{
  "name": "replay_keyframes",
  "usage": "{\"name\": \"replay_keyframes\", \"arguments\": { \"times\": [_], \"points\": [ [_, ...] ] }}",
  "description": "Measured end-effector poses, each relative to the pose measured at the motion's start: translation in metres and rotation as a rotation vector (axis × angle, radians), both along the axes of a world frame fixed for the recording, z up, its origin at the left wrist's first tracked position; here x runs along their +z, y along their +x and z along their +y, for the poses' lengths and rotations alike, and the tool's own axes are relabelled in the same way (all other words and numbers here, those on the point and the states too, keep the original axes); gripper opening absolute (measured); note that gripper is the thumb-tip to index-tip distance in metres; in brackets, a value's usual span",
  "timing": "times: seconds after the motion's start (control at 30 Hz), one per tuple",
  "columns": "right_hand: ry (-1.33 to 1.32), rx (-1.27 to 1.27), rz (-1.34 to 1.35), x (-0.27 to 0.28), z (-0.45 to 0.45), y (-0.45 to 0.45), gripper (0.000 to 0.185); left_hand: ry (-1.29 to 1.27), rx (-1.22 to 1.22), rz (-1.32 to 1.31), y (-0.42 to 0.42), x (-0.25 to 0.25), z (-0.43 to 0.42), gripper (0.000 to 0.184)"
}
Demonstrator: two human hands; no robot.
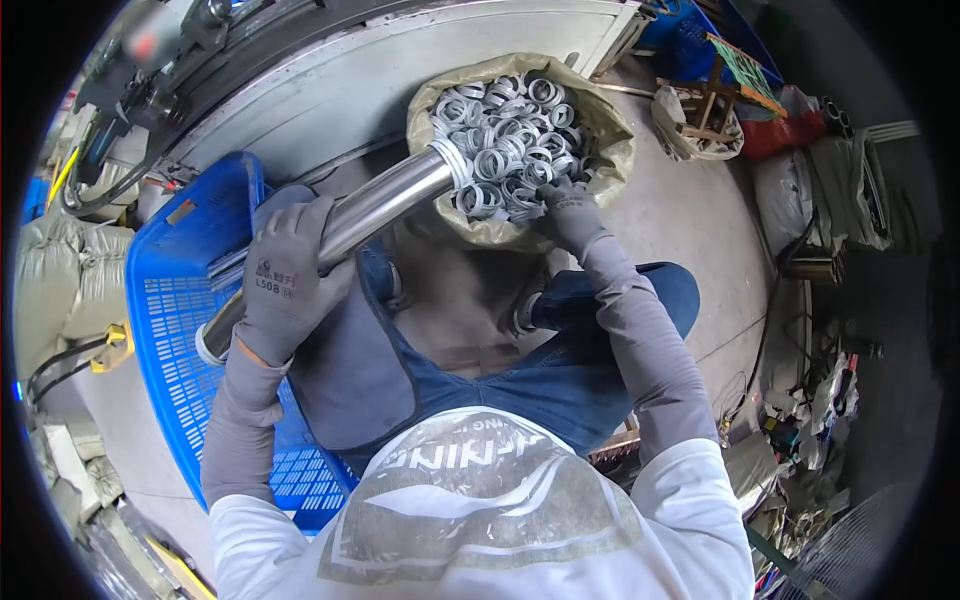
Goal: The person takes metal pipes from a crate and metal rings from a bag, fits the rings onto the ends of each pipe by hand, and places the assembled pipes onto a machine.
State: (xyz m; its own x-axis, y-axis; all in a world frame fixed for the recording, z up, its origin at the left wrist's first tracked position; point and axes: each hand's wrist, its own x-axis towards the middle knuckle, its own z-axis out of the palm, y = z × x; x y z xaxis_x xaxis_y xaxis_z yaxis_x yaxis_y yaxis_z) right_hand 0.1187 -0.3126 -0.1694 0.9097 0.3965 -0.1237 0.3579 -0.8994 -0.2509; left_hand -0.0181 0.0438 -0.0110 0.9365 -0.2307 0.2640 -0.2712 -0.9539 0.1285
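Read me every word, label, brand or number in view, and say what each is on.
"L508 M": back of the left glove; the characters above are too small to read surely.
Right glove: small print, too blurred to read.
White shirt: large upside-down lettering, partly hidden in folds, not surely readable.

Seen from my remote post: at 9 o'clock, left glove (294, 275), grey, marked "L508"; at 1 o'clock, right glove (574, 217), grey; grey sleeves (658, 350); at 6 o'clock, white shirt (690, 505), grey-printed; central blue jeans (535, 385).
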Motion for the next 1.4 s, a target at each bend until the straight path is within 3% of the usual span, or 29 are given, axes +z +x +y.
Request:
{"name": "replay_keyframes", "arguments": {
  "times": [0.13, 0.23, 0.33, 0.4, 0.53, 0.63, 0.73, 0.8, 0.83, 0.93, 1.03, 1.17, 1.27, 1.33, 1.37, 1.4],
  "points": [
    [-0.176, 0.01, -0.021, -0.01, 0.013, -0.006, 0.029, -0.005, 0.022, 0.022, -0.004, 0.002, -0.003, 0.063],
    [-0.043, 0.025, 0.024, -0.032, 0.0, 0.012, 0.021, -0.02, 0.026, 0.018, -0.005, 0.002, -0.001, 0.063],
    [0.098, 0.015, -0.21, -0.028, -0.009, 0.018, 0.019, -0.021, 0.01, -0.007, -0.005, 0.001, 0.003, 0.064],
    [1.037, -0.414, 0.248, 0.008, -0.006, 0.011, 0.022, -0.017, -0.014, -0.03, -0.004, 0.002, 0.004, 0.064],
    [1.32, -0.481, 0.466, 0.085, -0.004, -0.007, 0.025, -0.065, -0.018, 0.023, 0.007, 0.02, 0.005, 0.062],
    [1.389, -0.265, 0.378, 0.086, -0.007, -0.007, 0.035, -0.015, 0.043, 0.048, 0.043, 0.047, 0.004, 0.058],
    [1.588, -0.399, 0.602, 0.089, -0.005, -0.002, 0.042, 0.126, -0.015, -0.257, 0.114, 0.061, 0.012, 0.057],
    [1.601, -0.371, 0.598, 0.091, -0.004, 0.002, 0.041, 0.164, 0.021, -0.39, 0.177, 0.072, 0.013, 0.054],
    [1.22, -0.116, 0.193, 0.092, -0.003, 0.004, 0.04, 0.196, 0.048, -0.462, 0.209, 0.076, 0.015, 0.052],
    [0.603, 0.168, -0.313, 0.11, 0.0, 0.006, 0.042, 0.381, 0.175, -0.428, 0.291, 0.094, 0.013, 0.053],
    [0.741, -0.018, -0.079, 0.114, 0.004, 0.006, 0.044, 0.455, 0.281, -0.364, 0.361, 0.104, 0.012, 0.05],
    [0.748, 0.035, -0.131, 0.111, -0.001, 0.009, 0.046, 0.457, 0.459, -0.134, 0.425, 0.109, 0.017, 0.044],
    [0.788, -0.03, -0.047, 0.107, -0.004, 0.011, 0.043, 0.567, 0.384, -0.28, 0.444, 0.085, 0.037, 0.053],
    [0.695, 0.101, -0.137, 0.103, -0.006, 0.012, 0.048, 0.579, 0.363, -0.181, 0.454, 0.078, 0.039, 0.054],
    [1.213, -0.11, 0.215, 0.091, 0.0, 0.01, 0.05, 0.583, 0.333, -0.215, 0.452, 0.076, 0.036, 0.054],
    [1.202, -0.094, 0.203, 0.086, 0.001, 0.01, 0.052, 0.586, 0.304, -0.246, 0.449, 0.074, 0.032, 0.054]
  ]
}}
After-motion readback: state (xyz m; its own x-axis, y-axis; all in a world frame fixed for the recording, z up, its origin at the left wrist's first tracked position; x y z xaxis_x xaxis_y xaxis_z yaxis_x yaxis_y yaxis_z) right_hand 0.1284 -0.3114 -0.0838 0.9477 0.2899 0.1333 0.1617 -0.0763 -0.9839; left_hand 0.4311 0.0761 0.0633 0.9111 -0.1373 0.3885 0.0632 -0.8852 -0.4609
